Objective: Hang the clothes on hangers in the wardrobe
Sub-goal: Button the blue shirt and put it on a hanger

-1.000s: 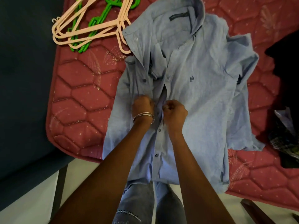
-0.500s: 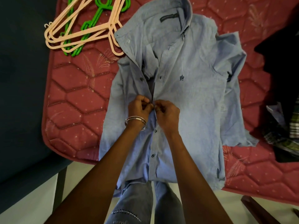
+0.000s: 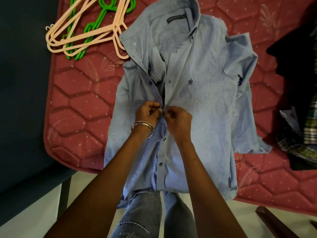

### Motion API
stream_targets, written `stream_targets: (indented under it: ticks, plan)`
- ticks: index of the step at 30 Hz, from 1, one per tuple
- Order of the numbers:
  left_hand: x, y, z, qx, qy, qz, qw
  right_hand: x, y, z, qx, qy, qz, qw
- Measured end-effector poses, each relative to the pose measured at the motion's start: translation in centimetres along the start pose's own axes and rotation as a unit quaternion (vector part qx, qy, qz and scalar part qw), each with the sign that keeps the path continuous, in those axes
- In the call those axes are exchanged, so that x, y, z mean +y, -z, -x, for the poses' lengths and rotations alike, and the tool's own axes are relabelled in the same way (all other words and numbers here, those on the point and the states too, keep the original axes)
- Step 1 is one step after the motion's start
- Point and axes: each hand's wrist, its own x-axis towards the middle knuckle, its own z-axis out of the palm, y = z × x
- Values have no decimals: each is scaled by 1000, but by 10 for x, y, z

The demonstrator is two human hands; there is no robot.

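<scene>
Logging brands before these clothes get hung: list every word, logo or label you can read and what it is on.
"FC", under a small crest, on the chest of the blue shirt.
Dark neck label inside the collar: too small to read.
Light embroidery on the jeans: illegible.

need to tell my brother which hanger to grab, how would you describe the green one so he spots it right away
Start at the red quilted mattress and go to its far left corner, beyond the collar of the blue shirt. A loose pile of hangers lies there. The green hanger is tangled under the peach hangers; it is the only bright green one, with a chunkier, notched frame where the peach ones are plain and thin.
</scene>
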Motion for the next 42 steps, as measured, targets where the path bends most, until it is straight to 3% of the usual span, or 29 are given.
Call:
stream_targets:
  ticks: [4, 8, 10, 14, 23, 32, 35, 39, 42]
  plan:
    - [0, -2, 0, -2, -1, -8, 1000, 4, 5, 0, -32, -59, -21, 998]
    - [6, -6, 2, -20, -4, -7, 1000, 3, 4, 3, 44, -134, -61, 988]
    - [8, -6, 3, -26, -18, -12, 999, 3, 3, 4, 45, -161, -91, 982]
    - [8, -3, 4, -31, -31, -17, 999, 6, 4, 4, -17, -178, -138, 974]
    - [10, -5, 7, -13, -55, -88, 994, 9, 12, 9, -32, -206, -259, 943]
    - [10, -4, 3, -13, -16, -103, 995, 7, 20, 0, -103, -227, -323, 913]
    - [9, -5, 2, -17, 21, -77, 997, 6, 18, -7, -102, -227, -293, 923]
    - [8, -1, 1, -40, 90, 38, 994, 4, 13, -10, -99, -188, -219, 952]
    - [12, -1, 2, -43, 88, 14, 995, 4, 7, -6, -59, -151, -163, 973]
